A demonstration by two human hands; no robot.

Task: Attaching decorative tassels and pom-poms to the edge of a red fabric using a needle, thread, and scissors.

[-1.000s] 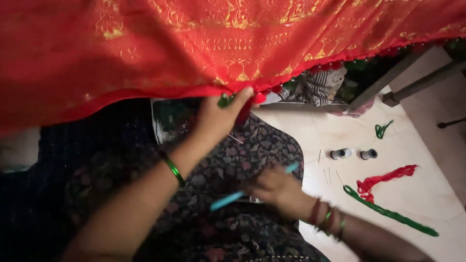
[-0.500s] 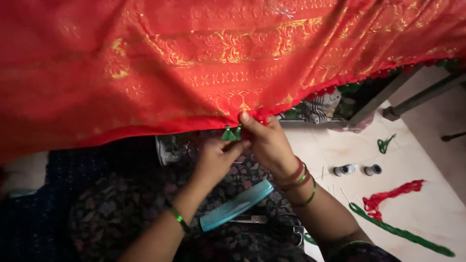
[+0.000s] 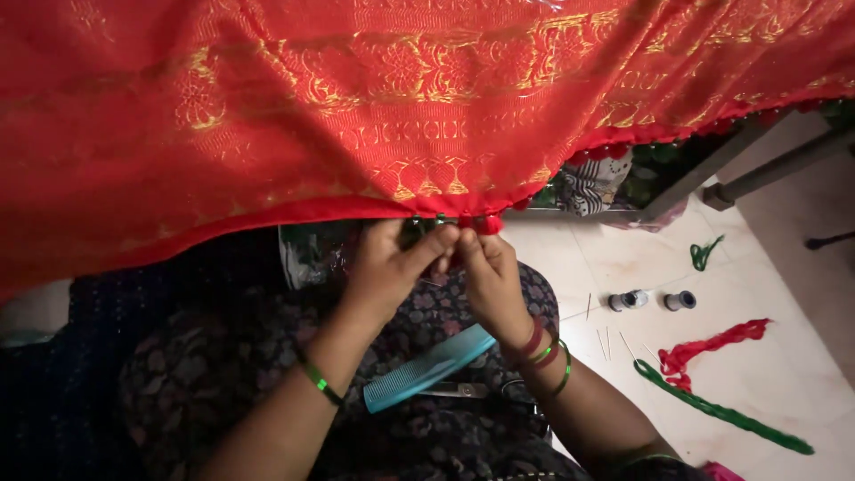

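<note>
A red cloth with gold woven patterns (image 3: 374, 116) hangs across the upper view, its lower hem trimmed with small red tassels. My left hand (image 3: 392, 263) and my right hand (image 3: 488, 272) meet at the hem, both pinching the edge beside a small red tassel (image 3: 485, 224) with a bit of green thread. A blue comb (image 3: 427, 370) lies on my lap below my hands, with scissors (image 3: 463, 390) next to it.
On the pale floor at right lie two small thread spools (image 3: 628, 299), (image 3: 679, 300), a red yarn bundle (image 3: 712, 343), a long green yarn bundle (image 3: 721, 410), a small green thread knot (image 3: 704, 254) and some thin needles. Metal frame legs (image 3: 757, 169) stand at the upper right.
My right hand left the comb on my lap and rose to join my left hand at the hem. The cloth now hangs lower and fills more of the view.
</note>
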